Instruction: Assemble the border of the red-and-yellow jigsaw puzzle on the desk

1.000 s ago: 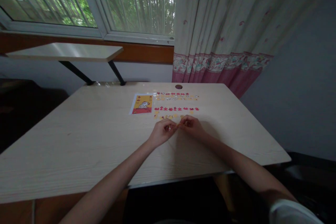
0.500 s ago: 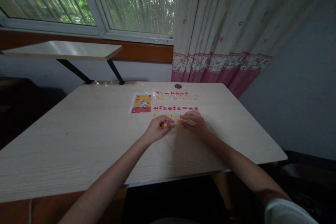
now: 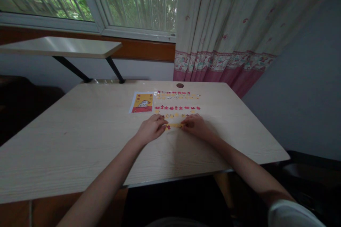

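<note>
A short line of yellow jigsaw puzzle pieces (image 3: 175, 125) lies on the tabletop between my hands, with a piece marked in red near its left end. My left hand (image 3: 151, 128) is closed, thumb and forefinger tips together against that left end; what they pinch is hidden. At the other end, the fingers of my right hand (image 3: 196, 126) pinch a yellow piece, partly covered by the fingertips. Just beyond sits a row of yellow pieces with dark marks (image 3: 176, 115), and past it a row of red jigsaw pieces (image 3: 176, 108).
A picture card (image 3: 142, 103) with a white animal on yellow and red lies left of the rows. More small pieces (image 3: 177, 95) are lined up farther back. Behind are a round cable hole (image 3: 180, 85), a raised shelf (image 3: 66, 46) and a curtain (image 3: 213, 35).
My left hand has shifted a little left, my right hand barely. The yellow pieces between them, apart and tilted earlier, now form one level line. The view has tipped slightly.
</note>
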### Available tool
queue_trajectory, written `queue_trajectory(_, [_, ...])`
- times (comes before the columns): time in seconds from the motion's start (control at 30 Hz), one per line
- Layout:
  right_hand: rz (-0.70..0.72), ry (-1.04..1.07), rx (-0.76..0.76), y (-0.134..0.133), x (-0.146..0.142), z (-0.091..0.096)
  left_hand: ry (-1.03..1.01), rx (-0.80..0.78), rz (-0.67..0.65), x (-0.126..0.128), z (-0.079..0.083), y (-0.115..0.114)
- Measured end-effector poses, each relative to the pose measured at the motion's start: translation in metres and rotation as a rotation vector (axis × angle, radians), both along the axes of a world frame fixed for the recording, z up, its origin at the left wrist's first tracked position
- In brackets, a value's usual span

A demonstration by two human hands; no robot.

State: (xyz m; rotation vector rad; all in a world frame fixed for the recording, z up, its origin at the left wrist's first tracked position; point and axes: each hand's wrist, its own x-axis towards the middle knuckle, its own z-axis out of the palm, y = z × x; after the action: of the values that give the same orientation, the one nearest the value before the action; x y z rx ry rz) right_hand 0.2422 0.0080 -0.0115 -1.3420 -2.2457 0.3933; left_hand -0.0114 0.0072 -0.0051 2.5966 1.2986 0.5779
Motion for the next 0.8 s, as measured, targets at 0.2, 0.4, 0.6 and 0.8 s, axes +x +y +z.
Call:
queue_trajectory(0.2, [-0.016,-0.017,-0.006,0.0030,0.0014,-0.0037,0.026,-0.001,-0.006,0.0006,-0.0006,-0.0003])
queue_trajectory(0.4, [-0.020,-0.020,0.032,0.0024,-0.0003,-0.0062,0.032,0.001,-0.001,0.0003,-0.0004,-0.0005])
queue_trajectory(0.6, [-0.008,-0.045,0.116,0.0025,-0.0034,-0.0057,0.084,-0.011,-0.009,0.0014,0.0033,-0.0012])
queue_trajectory(0.8, [0.025,-0.028,0.150,0.0031,-0.0037,-0.0070,0.102,-0.004,-0.011,0.0018,0.0054,-0.0021])
